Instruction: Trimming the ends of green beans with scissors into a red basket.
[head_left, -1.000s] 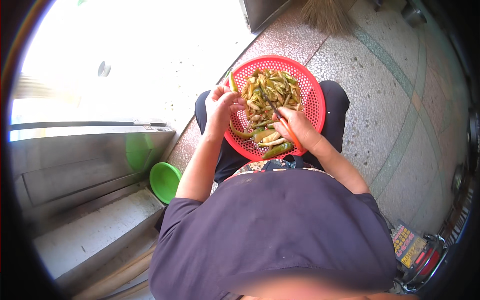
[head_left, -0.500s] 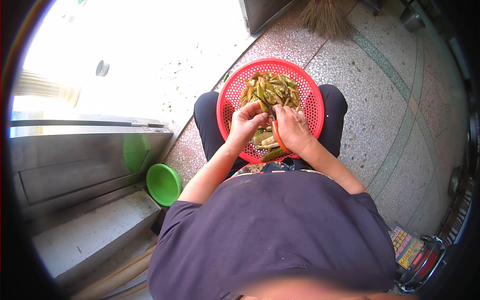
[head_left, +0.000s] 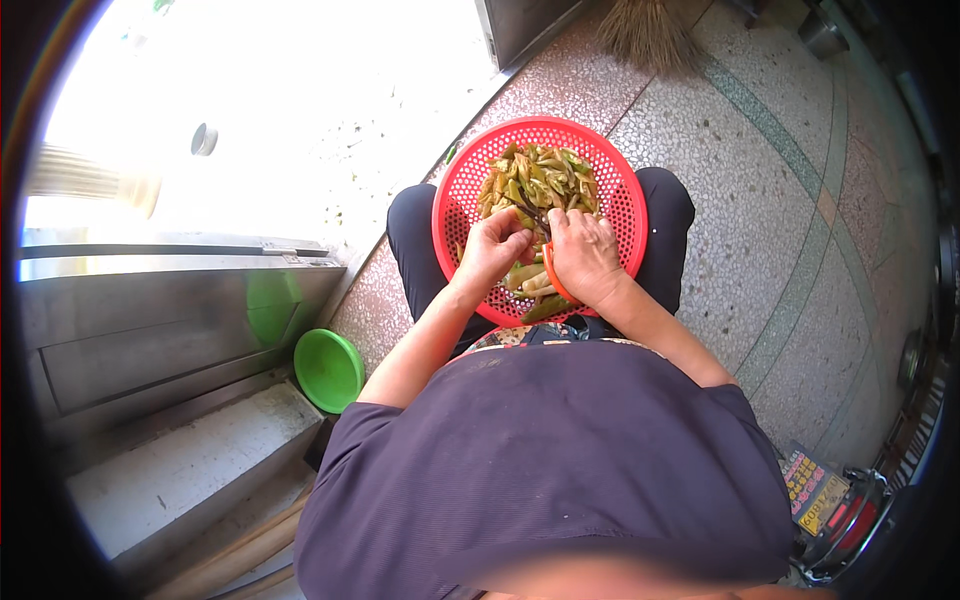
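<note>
In the head view, the red colander (head_left: 540, 123) rests on the person's lap, and everything here is placed from it. Left of the colander and nearer the body, a green basin (head_left: 329, 371) stands tilted beside the metal ledge (head_left: 190, 465). Over the colander's left half, the left hand (head_left: 493, 248) pinches a green pepper (head_left: 524, 217) between thumb and fingers. Toward the colander's far side lies a heap of cut pepper pieces (head_left: 545, 170); at its near side are some longer, seemingly uncut peppers (head_left: 548, 308), partly hidden by the hands. Just right of the colander's middle, the right hand (head_left: 588, 260) is closed around the orange-handled scissors (head_left: 553, 278), their dark blades meeting the held pepper; whether they are fully closed, I cannot tell. The step in hand looks like snipping this pepper into the colander. The next move would call for feeding the remaining length forward while the left fingertips keep clear of the blades, so each piece drops onto the colander's heap
</note>
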